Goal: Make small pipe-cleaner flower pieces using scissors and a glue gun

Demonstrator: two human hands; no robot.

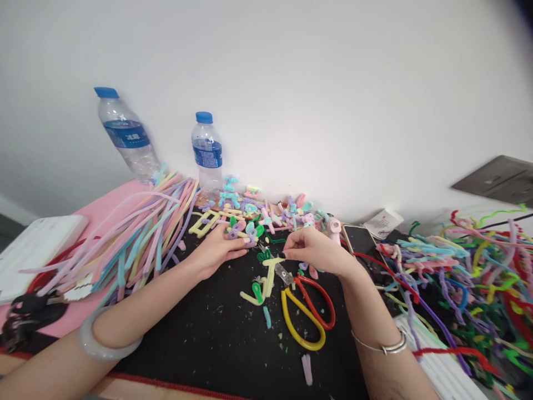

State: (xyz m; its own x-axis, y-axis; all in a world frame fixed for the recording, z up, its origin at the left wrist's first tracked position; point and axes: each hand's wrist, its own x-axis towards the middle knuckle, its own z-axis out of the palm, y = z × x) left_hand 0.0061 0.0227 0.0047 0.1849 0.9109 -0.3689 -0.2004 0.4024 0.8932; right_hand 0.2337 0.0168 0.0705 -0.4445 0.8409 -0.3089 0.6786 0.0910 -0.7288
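Note:
My left hand point(220, 248) is closed, its thumb and fingertips on a small pipe-cleaner piece point(251, 233) with purple loops and green leaf shapes. My right hand point(313, 250) is closed in a pinch, its fingertips at the end of a pale yellow pipe-cleaner piece point(272, 261); the fingers partly hide the contact. Scissors point(306, 311) with one red and one yellow handle lie just below that hand. Left of them rests another pale yellow piece with a green loop point(257, 293). Short blue point(267, 317) and lilac point(307, 369) offcuts lie on the black mat point(200, 339).
Several finished pipe-cleaner shapes point(268, 215) line the wall side. A bundle of pastel pipe cleaners point(133, 233) lies left, a colourful tangle point(470, 278) right. Two water bottles, one leaning point(127, 133) and one upright point(207, 147), stand behind. Keys point(25, 316) and a phone point(360, 241) lie nearby.

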